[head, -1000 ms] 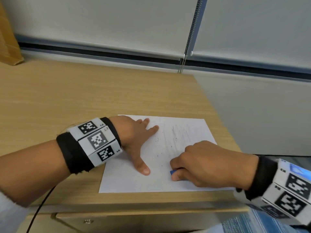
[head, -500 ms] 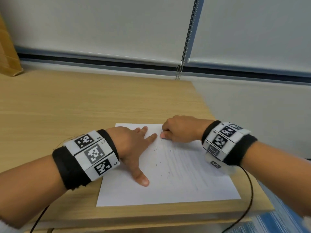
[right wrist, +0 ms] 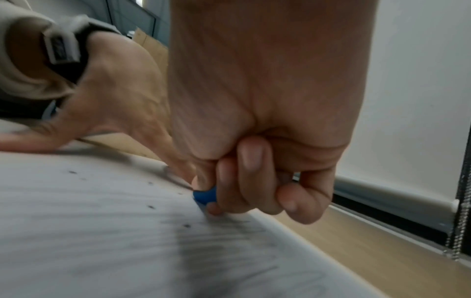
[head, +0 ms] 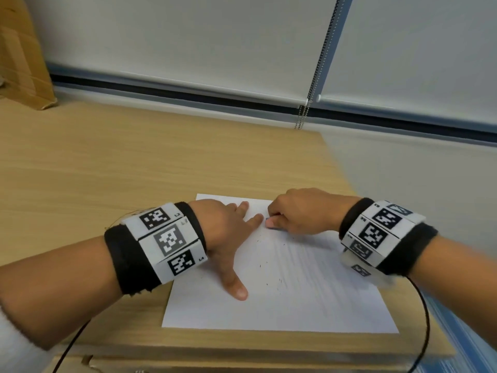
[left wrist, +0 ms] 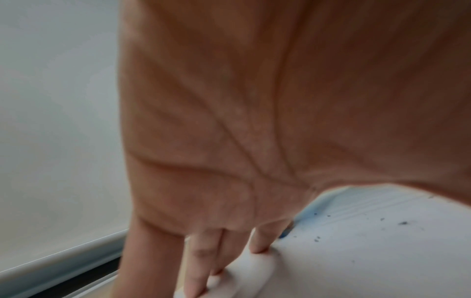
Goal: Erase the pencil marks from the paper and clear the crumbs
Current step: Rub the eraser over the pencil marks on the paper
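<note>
A white sheet of paper (head: 282,305) lies near the desk's front right corner, with faint pencil strokes (head: 309,270) and dark eraser crumbs (head: 265,265) scattered on it. My left hand (head: 231,232) lies flat on the sheet's left part, fingers straight and thumb spread, pressing it down. My right hand (head: 293,211) is curled at the sheet's far edge, pinching a small blue eraser (right wrist: 205,196) against the paper just beside my left fingertips. In the head view the eraser is almost hidden by the fingers. The left wrist view shows straight fingers (left wrist: 196,268) on the paper (left wrist: 356,262).
The wooden desk (head: 134,170) stretches left and back to a white roller blind with a bead chain (head: 301,117). A cardboard piece (head: 21,63) leans at the far left. The desk's right edge is close to the paper. A black cable (head: 426,319) hangs from my right wrist.
My right hand with the eraser has travelled from the sheet's near part up to its far edge and stays there. My left hand has held its place.
</note>
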The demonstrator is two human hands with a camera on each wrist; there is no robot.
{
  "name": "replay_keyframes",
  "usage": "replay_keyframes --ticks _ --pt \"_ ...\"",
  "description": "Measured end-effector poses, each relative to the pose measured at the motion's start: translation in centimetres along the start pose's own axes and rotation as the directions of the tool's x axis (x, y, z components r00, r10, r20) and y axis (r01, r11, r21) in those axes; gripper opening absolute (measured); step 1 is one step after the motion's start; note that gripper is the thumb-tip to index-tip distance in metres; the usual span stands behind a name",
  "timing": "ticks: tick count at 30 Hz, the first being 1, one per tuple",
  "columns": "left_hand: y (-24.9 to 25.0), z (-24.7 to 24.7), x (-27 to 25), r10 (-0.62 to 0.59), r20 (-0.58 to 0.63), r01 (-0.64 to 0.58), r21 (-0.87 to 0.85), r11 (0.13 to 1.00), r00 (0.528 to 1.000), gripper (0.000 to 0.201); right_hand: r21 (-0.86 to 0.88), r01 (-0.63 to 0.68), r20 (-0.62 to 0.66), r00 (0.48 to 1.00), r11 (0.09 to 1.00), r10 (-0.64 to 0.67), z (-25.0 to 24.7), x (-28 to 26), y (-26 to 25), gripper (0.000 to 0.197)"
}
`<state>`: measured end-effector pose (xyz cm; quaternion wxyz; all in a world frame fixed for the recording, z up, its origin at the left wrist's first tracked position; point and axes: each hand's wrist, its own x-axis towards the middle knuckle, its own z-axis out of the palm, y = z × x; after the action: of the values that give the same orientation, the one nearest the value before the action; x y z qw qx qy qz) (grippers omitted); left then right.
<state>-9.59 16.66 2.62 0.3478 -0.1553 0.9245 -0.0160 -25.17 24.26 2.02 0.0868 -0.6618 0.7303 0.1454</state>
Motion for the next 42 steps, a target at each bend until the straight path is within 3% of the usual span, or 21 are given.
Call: replay_keyframes --ticks 4,10,15,19,25,30,35,40,42 --pt "0.0 -0.3 0.2 -0.002 0.013 0.002 0.025 1.000 1.000 0.141 0.038 -0.075 -0.038 0.996 0.996 0.076 -0.1 0.7 0.8 0.037" --pt "0.0 -1.0 0.1 -0.014 0.054 0.016 -0.036 0.999 0.998 0.134 0.057 -0.078 -0.022 0.997 0.995 0.079 0.7 -0.2 0.5 0.031" --pt "0.3 -0.8 0.2 -0.009 -0.046 0.008 -0.014 1.000 0.999 0.118 -0.035 -0.012 0.039 0.999 0.999 0.013 -0.3 -1.8 -0.3 0.028" --pt "0.2 -0.6 0.6 0.005 -0.066 -0.004 0.007 1.000 0.998 0.123 -0.149 0.107 0.039 0.994 0.983 -0.102 -0.2 -2.9 -1.5 0.022" --pt "-0.1 -0.3 1.0 -0.002 -0.087 0.000 -0.023 1.000 0.996 0.133 -0.187 0.024 -0.080 0.996 0.982 -0.040 -0.5 -0.6 -0.4 0.025" --pt "-0.3 -0.3 1.2 -0.005 -0.083 0.004 -0.016 1.000 0.997 0.136 -0.142 0.115 0.064 0.992 0.983 -0.107 -0.1 -2.5 -1.1 0.025" --pt "-0.3 -0.4 1.4 -0.006 -0.069 0.005 -0.009 1.000 0.998 0.135 -0.122 -0.014 -0.022 1.000 0.992 0.012 -0.7 -0.5 -0.3 0.027" --pt "-0.1 -0.5 1.3 0.022 -0.088 -0.024 -0.014 1.000 0.996 0.132 -0.147 0.085 0.074 0.994 0.985 -0.075 0.2 -2.5 -1.7 0.022" --pt "-0.2 -0.5 1.3 0.020 -0.082 -0.022 -0.016 1.000 0.996 0.133 -0.120 0.052 0.069 0.997 0.991 -0.044 -0.6 -1.7 -1.4 0.022"
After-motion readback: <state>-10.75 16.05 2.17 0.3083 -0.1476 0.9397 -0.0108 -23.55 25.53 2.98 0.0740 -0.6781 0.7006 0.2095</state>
